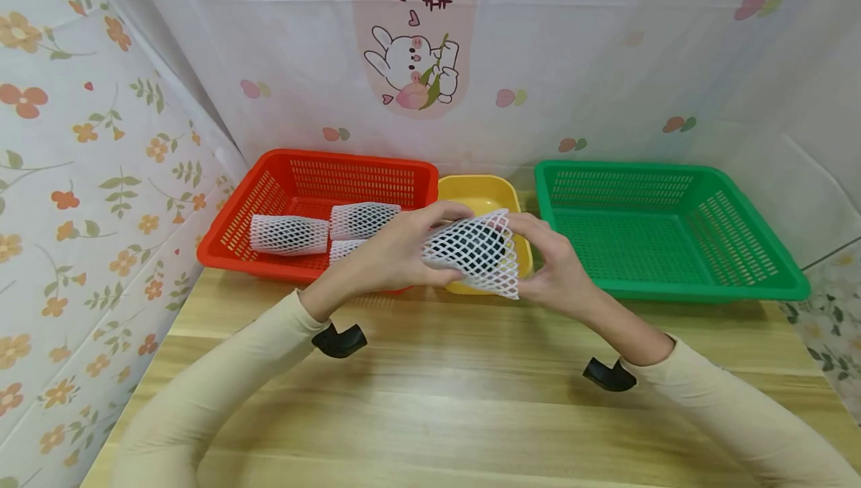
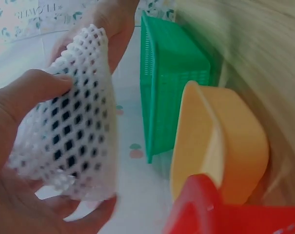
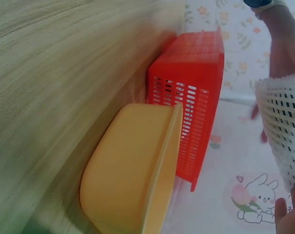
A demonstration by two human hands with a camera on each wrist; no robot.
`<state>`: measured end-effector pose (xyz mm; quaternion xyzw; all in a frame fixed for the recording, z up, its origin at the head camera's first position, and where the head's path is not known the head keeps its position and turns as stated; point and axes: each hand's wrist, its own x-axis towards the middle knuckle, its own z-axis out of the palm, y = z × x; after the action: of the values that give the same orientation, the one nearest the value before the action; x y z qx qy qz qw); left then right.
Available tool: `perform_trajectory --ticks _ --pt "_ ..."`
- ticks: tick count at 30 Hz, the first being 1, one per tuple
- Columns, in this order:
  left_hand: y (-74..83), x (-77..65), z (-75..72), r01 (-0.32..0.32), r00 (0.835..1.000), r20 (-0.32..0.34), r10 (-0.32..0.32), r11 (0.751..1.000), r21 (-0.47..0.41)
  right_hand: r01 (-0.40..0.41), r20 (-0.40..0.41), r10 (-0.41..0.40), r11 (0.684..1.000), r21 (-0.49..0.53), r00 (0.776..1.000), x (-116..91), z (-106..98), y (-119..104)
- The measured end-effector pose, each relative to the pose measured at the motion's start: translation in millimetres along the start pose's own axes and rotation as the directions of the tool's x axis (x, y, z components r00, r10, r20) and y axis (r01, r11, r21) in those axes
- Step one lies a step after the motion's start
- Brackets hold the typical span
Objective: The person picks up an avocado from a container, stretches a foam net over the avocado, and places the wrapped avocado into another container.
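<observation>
In the head view a white foam net sleeve (image 1: 471, 249) with a dark object inside is held up over the yellow bin (image 1: 480, 185). My left hand (image 1: 397, 249) grips it round its narrower left end, thumb on the near side. At its flared right end, my right hand (image 1: 554, 264) pinches the edge of the netting between fingers and thumb. The left wrist view shows the dark object through the mesh of the foam net sleeve (image 2: 79, 122); the netting hides what kind of thing it is.
A red basket (image 1: 363, 167) on the left contains several dark items in white foam net sleeves (image 1: 289, 235). On the right stands a green basket (image 1: 625, 249). Both baskets and the yellow bin sit along the back of the wooden table (image 1: 444, 398), before a printed curtain (image 1: 289, 47).
</observation>
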<state>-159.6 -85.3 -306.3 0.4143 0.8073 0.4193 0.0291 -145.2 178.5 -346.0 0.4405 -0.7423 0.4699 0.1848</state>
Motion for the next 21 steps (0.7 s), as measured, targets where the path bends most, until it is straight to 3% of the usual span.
perform_trajectory --ticks 5,8,13,21 --pt "-8.0 -0.7 4.0 0.027 0.999 -0.015 -0.030 0.982 -0.188 -0.021 0.002 0.021 0.998 0.060 1.000 0.2 -0.3 -0.8" --pt "-11.0 -1.3 5.5 0.031 0.999 -0.014 -0.036 0.974 -0.225 -0.056 0.035 0.052 0.991 0.121 0.998 -1.8 -1.1 -1.7" --pt "-10.2 -2.2 5.1 0.059 0.998 0.012 -0.058 0.976 -0.209 -0.076 0.052 0.063 0.946 0.316 0.997 -5.4 -5.6 -3.2" --pt "-9.1 -1.2 8.0 0.036 0.999 0.003 -0.037 0.978 -0.206 0.023 -0.080 0.019 0.869 0.494 0.997 -2.9 -5.6 -5.4"
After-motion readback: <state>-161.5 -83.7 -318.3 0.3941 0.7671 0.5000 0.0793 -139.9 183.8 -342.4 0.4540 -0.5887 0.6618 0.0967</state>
